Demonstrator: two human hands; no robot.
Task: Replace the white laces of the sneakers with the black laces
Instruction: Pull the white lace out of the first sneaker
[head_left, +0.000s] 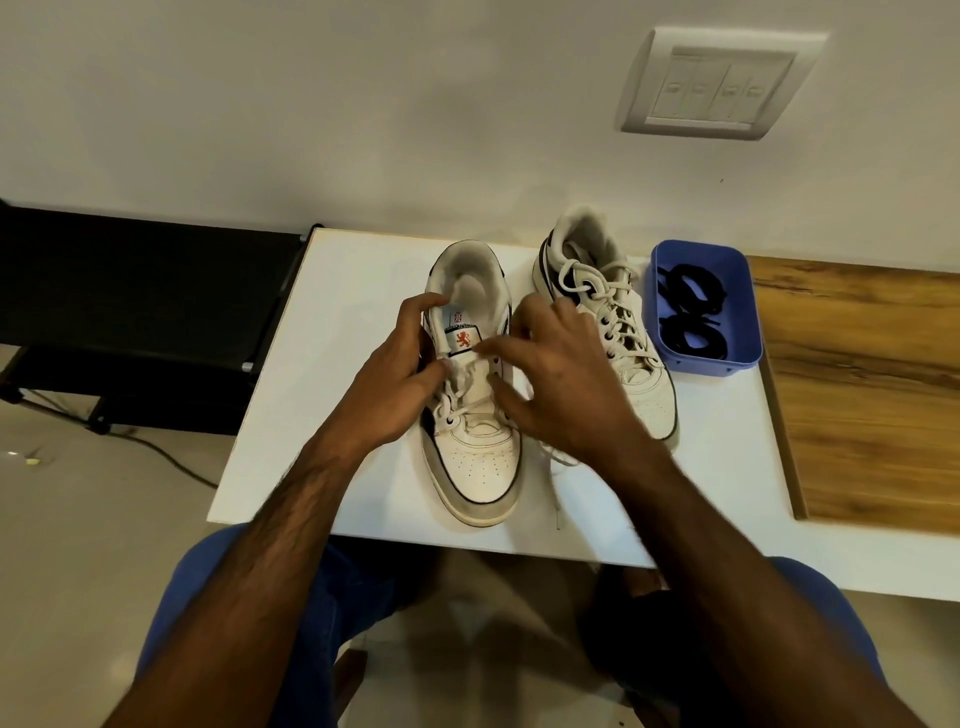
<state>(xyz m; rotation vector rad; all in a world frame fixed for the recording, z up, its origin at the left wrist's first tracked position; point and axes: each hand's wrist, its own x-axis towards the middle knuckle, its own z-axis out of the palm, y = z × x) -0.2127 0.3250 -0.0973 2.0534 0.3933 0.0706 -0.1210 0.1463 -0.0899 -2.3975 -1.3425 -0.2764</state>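
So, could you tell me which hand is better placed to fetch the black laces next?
The right hand, probably. The black laces lie in the blue tray on the right, past the second sneaker. The left hand grips the near sneaker.

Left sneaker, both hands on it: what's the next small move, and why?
Probably pull the white lace out of the next eyelet up. The left hand grips the left sneaker by its collar, the right hand is at the lacing, and a loose end trails on the white table. The black laces wait coiled in the blue tray.
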